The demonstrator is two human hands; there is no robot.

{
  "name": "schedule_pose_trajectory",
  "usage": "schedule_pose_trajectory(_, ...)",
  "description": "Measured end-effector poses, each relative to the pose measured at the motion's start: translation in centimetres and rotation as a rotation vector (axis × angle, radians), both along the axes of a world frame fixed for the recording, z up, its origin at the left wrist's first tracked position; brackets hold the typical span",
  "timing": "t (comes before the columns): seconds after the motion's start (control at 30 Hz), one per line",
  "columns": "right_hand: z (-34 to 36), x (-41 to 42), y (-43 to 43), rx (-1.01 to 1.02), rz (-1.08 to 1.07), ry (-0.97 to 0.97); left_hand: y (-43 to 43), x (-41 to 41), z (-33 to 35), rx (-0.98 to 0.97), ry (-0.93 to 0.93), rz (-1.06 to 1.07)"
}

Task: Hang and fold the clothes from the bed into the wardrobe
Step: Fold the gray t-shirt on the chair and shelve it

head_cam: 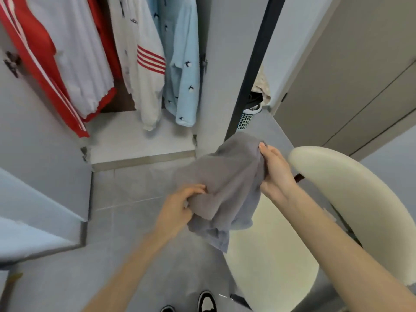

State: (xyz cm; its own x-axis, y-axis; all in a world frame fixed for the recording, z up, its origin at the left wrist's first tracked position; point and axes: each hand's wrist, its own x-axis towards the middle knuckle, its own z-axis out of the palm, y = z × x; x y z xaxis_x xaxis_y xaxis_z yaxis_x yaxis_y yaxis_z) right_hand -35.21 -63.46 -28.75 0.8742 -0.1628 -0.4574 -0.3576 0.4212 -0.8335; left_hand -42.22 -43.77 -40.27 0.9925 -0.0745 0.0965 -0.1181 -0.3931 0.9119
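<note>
- Both hands grip a crumpled grey garment (pixel 227 188): the left hand (pixel 177 208) is closed on a bunch of cloth at its lower left edge, and the right hand (pixel 275 174) pinches its upper right edge with thumb and fingers closed on the fabric.
- Held in the air, the grey garment hangs in front of the open wardrobe (pixel 139 136), above the grey tiled floor (pixel 126 221), its loose end drooping below the hands.
- Just right of the grey garment stands a cream chair (pixel 337 199); the right forearm crosses in front of its backrest.
- Above and left of the grey garment, inside the wardrobe, hang a red and white jacket (pixel 56 64), a white top with red stripes (pixel 144 70) and a light blue shirt with small dark prints (pixel 182 70).
- Above the grey garment, past the wardrobe door's dark edge, a laundry basket (pixel 247 118) holds clothes.
- Below the grey garment, black and white shoes (pixel 206 301) show at the frame's bottom.
</note>
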Motion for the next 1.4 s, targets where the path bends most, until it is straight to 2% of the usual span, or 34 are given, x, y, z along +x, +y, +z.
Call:
schedule_pose_trajectory(0.1,-3.6,1.9,1.9,-0.001,0.048,-0.085,2.0,1.6,-1.8,0.088,-0.031,0.096)
schedule_pose_trajectory(0.2,-8.2,3.2,4.0,-0.003,0.157,-0.137,3.0,2.3,-3.5,0.096,-0.073,0.086)
schedule_pose_trajectory(0.3,-13.0,3.6,5.9,0.015,0.404,-0.187,2.9,2.9,-5.5,0.094,-0.143,0.141)
schedule_pose_trajectory(0.37,-16.0,3.1,6.6,-0.090,0.592,-0.215,3.0,3.1,-6.8,0.061,-0.175,0.224)
schedule_pose_trajectory(0.53,-21.2,-1.1,6.6,-0.508,0.897,-0.246,3.9,1.6,-8.5,-0.011,-0.250,0.392)
schedule_pose_trajectory(0.67,-22.8,-6.4,5.1,-0.654,1.195,-0.215,3.5,-1.5,-6.9,-0.100,-0.280,0.420)
schedule_pose_trajectory(0.73,-22.9,-9.2,4.6,-0.710,1.271,-0.256,2.8,-3.2,-5.0,-0.122,-0.315,0.397)
schedule_pose_trajectory(0.87,-21.8,-12.4,3.9,-0.925,1.071,-0.469,0.9,-6.9,-0.5,-0.058,-0.378,0.324)
schedule_pose_trajectory(0.97,-18.6,-12.6,2.0,-1.016,0.794,-0.603,0.6,-9.1,1.8,-0.031,-0.399,0.401)
schedule_pose_trajectory(1.03,-15.1,-12.3,-0.2,-1.010,0.615,-0.672,1.0,-10.3,2.7,0.019,-0.362,0.441)
schedule_pose_trajectory(1.17,-7.5,-12.8,-5.1,-0.958,0.344,-0.775,1.3,-12.7,3.4,0.286,-0.345,0.421)
schedule_pose_trajectory(1.3,-2.6,-14.4,-8.1,-0.929,0.211,-0.886,1.5,-14.3,4.1,0.415,-0.410,0.491)
schedule_pose_trajectory(1.4,-0.6,-15.6,-9.3,-0.824,0.119,-0.938,2.1,-15.2,5.0,0.499,-0.424,0.589)
